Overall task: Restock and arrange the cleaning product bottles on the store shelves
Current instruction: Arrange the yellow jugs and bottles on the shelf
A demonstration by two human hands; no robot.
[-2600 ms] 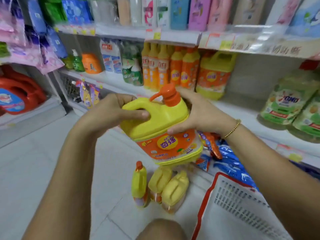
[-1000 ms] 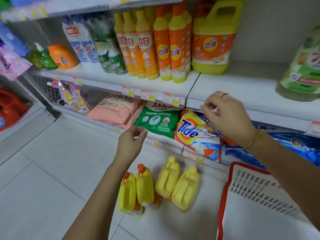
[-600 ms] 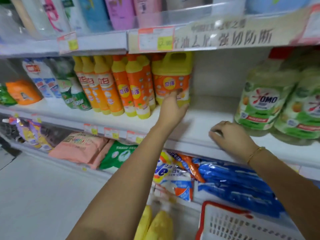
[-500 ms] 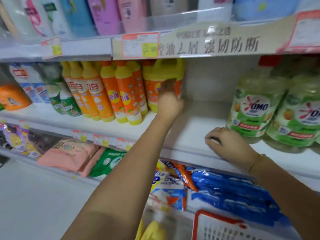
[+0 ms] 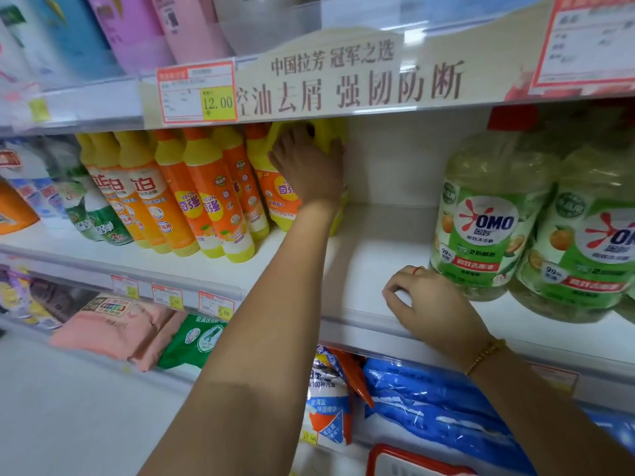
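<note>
Head view, looking at a store shelf (image 5: 371, 249): the left hand (image 5: 309, 166) reaches in and grasps the yellow jug (image 5: 280, 194) with the orange label, fingers over its top and thumb on its right side. The jug stands upright at the back of the shelf, just right of a row of orange and yellow bottles (image 5: 206, 201). The right hand (image 5: 429, 304) rests clenched on the shelf's front edge, holding nothing that shows, just beside 2 green OMO bottles (image 5: 481, 218), with bare shelf between the jug and them.
</note>
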